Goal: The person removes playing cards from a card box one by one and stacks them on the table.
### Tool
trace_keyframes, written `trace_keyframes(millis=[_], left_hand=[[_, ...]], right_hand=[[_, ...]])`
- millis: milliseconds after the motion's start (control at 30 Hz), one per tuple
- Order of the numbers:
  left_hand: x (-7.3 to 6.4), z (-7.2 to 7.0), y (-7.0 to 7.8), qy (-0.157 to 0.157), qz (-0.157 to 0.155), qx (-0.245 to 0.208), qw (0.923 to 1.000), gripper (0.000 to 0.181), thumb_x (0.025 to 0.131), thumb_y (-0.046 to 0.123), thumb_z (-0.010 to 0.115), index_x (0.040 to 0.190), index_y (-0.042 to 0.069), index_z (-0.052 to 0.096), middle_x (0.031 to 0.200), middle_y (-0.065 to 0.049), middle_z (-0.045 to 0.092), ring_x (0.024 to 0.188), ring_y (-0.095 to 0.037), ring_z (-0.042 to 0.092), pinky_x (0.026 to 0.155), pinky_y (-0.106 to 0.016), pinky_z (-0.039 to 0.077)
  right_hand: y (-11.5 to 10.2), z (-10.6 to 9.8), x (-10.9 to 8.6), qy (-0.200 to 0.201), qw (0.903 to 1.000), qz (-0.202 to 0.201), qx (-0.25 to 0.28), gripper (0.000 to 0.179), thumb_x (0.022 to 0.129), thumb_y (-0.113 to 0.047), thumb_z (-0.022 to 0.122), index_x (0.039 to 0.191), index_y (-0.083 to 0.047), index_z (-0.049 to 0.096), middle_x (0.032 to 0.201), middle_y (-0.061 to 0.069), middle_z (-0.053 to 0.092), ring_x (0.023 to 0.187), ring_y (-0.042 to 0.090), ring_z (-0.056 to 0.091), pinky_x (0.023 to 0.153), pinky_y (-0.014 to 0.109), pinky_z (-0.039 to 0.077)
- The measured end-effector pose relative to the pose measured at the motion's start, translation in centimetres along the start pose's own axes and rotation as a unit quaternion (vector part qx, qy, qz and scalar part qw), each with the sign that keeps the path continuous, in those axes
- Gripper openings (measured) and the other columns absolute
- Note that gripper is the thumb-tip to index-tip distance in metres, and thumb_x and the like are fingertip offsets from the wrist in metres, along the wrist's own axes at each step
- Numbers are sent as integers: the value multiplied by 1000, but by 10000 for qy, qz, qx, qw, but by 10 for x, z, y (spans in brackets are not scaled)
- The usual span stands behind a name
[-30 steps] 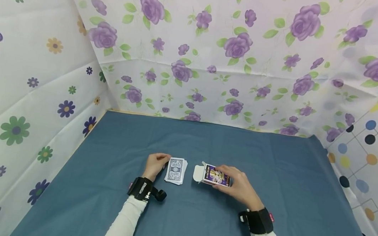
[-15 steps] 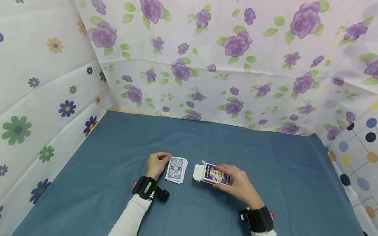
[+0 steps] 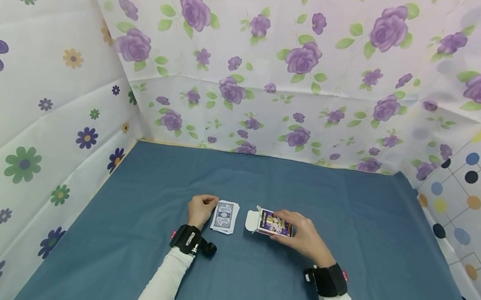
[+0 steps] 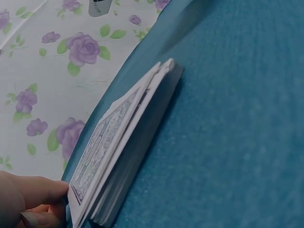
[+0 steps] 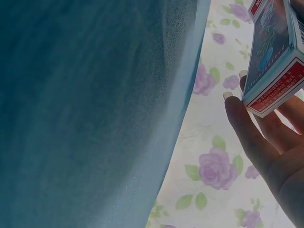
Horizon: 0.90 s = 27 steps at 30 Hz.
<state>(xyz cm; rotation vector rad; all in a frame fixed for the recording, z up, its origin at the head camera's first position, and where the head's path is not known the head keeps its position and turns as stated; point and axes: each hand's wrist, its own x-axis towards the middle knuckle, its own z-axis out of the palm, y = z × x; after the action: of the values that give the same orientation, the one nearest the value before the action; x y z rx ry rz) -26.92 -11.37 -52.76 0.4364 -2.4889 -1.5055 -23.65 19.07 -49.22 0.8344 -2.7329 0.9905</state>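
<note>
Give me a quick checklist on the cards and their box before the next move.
1. Right hand holding the box: ok.
2. Box flap open: ok.
3. Open end pointing toward the card stack: ok.
4. Card stack squared up: not ok, edges are uneven.
5. Left hand firmly gripping the cards: cannot tell; fingers are at a corner.
6. Inside of the box empty: cannot tell, hidden in these views.

I'd call this a makeshift filming booth: a blue cloth-covered table (image 3: 254, 277) walled by a white purple-rose sheet (image 3: 266, 47), a white daisy-print sheet (image 3: 49, 135) and a white dotted sheet (image 3: 451, 215), with black wrist-strapped cameras (image 3: 208, 249).
</note>
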Motion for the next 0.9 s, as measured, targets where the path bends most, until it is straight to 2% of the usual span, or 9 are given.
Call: trace_keyframes(millis=[233, 300, 367, 467, 533, 600, 700, 900], left_hand=[[-2, -2, 3, -102, -103, -245, 9996, 23, 97, 17, 59, 109, 2, 71, 92, -15, 66, 72, -19, 55, 65, -32, 41], [-6, -3, 9, -223, -14, -334, 9992, 24, 98, 17, 56, 110, 2, 70, 93, -15, 66, 71, -17, 53, 65, -30, 40], [-14, -3, 18, -516, 249, -458, 9973, 22, 98, 16, 56, 108, 2, 70, 93, -15, 66, 70, -15, 53, 65, -29, 41], [-28, 0, 35, -1219, 902, -426, 9875, 16, 95, 15, 61, 100, 5, 73, 90, -12, 69, 68, -12, 55, 64, -27, 44], [-37, 5, 47, -1807, 1327, -352, 9739, 14, 93, 15, 64, 97, 5, 74, 87, -11, 69, 66, -11, 55, 61, -25, 45], [-45, 10, 58, -2243, 1625, -170, 9607, 13, 92, 15, 66, 95, 6, 74, 86, -9, 70, 65, -9, 55, 58, -23, 44], [-53, 17, 66, -2529, 1751, 40, 9515, 12, 92, 15, 66, 93, 5, 73, 82, -8, 69, 61, -8, 53, 54, -22, 43], [-58, 23, 68, -2671, 1530, 123, 9514, 12, 93, 17, 65, 92, 6, 70, 75, -5, 67, 52, -9, 49, 47, -23, 39]], right_hand=[[1, 2, 1, 33, 10000, 10, -31, 56, 75, -37, 83, 126, -20, 65, 127, 6, 65, 118, 28, 60, 90, 48, 50], [1, 1, 1, 35, 10000, 11, -27, 57, 75, -37, 83, 126, -20, 65, 127, 7, 64, 118, 29, 59, 91, 48, 50], [0, 1, 1, 28, 10000, -1, -19, 57, 75, -37, 83, 126, -20, 65, 127, 8, 64, 118, 30, 59, 91, 49, 50], [0, 0, 0, 16, 10000, -21, 0, 57, 75, -36, 83, 126, -19, 65, 127, 9, 65, 118, 30, 60, 91, 48, 50], [0, 0, 0, 13, 10000, -31, 13, 57, 75, -35, 83, 126, -19, 65, 127, 9, 65, 118, 30, 60, 90, 47, 50], [0, 0, 1, 29, 10000, -48, 31, 57, 75, -35, 83, 127, -19, 65, 127, 9, 64, 118, 29, 60, 90, 47, 51], [-1, 0, 1, 27, 9999, -104, 72, 57, 75, -34, 83, 127, -19, 64, 128, 10, 64, 119, 30, 59, 91, 47, 51], [-1, 1, 1, -36, 9999, -136, 45, 58, 76, -36, 82, 128, -18, 64, 128, 11, 64, 119, 31, 59, 92, 48, 50]])
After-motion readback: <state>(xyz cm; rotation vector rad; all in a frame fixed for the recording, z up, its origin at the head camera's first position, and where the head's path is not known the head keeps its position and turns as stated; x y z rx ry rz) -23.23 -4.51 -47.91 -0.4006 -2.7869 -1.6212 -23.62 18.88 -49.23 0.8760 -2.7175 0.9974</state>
